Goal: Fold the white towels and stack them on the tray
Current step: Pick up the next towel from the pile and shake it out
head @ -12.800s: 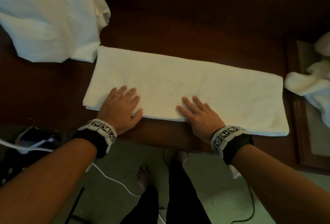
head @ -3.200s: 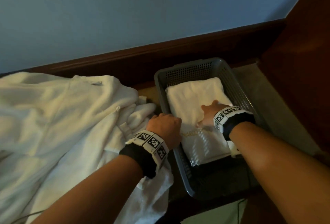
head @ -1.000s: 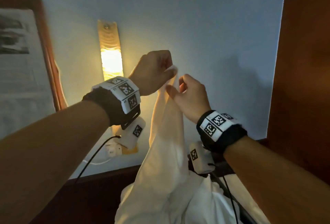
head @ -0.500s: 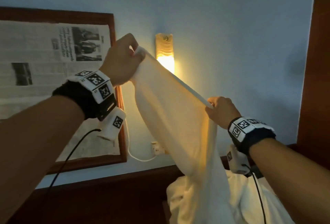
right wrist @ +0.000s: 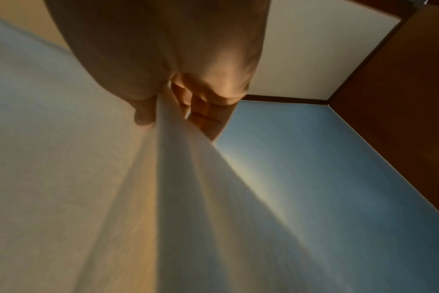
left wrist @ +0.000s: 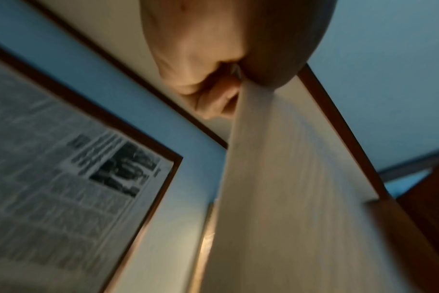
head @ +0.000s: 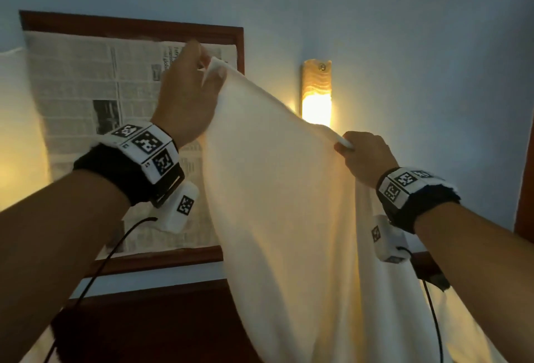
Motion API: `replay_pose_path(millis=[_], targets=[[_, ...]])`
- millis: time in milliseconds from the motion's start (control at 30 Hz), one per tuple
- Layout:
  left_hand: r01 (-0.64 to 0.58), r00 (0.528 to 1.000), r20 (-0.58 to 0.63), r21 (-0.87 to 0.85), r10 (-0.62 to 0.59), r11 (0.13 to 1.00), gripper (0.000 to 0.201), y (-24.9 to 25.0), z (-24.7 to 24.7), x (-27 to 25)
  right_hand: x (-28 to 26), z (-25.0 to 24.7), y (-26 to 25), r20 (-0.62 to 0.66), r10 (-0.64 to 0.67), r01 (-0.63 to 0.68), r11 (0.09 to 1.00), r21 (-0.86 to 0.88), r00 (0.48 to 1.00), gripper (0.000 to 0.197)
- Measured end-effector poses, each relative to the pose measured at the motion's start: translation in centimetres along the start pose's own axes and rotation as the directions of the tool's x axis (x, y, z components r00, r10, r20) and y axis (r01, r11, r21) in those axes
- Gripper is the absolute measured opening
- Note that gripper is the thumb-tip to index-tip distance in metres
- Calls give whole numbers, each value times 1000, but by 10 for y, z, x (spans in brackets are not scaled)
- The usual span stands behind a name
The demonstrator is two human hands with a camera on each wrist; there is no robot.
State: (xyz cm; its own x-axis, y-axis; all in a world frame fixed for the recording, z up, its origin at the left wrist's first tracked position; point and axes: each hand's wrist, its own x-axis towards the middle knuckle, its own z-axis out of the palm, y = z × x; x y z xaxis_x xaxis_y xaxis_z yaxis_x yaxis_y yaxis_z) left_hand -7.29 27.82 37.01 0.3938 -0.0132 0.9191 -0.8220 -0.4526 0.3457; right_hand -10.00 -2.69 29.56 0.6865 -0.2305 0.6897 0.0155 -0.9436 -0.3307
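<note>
A white towel (head: 277,189) hangs in the air in front of the wall, held up by its top edge. My left hand (head: 187,96) pinches the upper left corner, raised high. Lower and to the right, my right hand (head: 364,157) pinches the same edge. The edge runs taut and slanted between the two hands. In the left wrist view my fingers (left wrist: 213,103) clamp the towel (left wrist: 288,198); the right wrist view shows thumb and fingers (right wrist: 201,111) pinching the towel (right wrist: 163,198). The tray is out of sight.
A framed newspaper (head: 101,131) hangs on the blue wall at left. A lit wall lamp (head: 316,93) glows behind the towel. Dark wood panelling (head: 161,319) runs along the bottom, and a dark wood panel (head: 526,189) stands at right. More white cloth (head: 450,319) lies at bottom right.
The hands have drawn further apart along the towel's top edge, the left one rising leftward, and the towel has spread wider. The view has shifted left.
</note>
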Motion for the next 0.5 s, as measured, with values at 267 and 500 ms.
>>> replay_pose_path(millis=[267,500], targets=[[-16,958,288,24,8,1000,36,-18,10,-34,-15,8,32,46,25,-19,992,-127,999,26],[57,974,221,-25,-50,998,36,0,56,-64,-46,-5,86,104,63,-55,996,-73,993,22]])
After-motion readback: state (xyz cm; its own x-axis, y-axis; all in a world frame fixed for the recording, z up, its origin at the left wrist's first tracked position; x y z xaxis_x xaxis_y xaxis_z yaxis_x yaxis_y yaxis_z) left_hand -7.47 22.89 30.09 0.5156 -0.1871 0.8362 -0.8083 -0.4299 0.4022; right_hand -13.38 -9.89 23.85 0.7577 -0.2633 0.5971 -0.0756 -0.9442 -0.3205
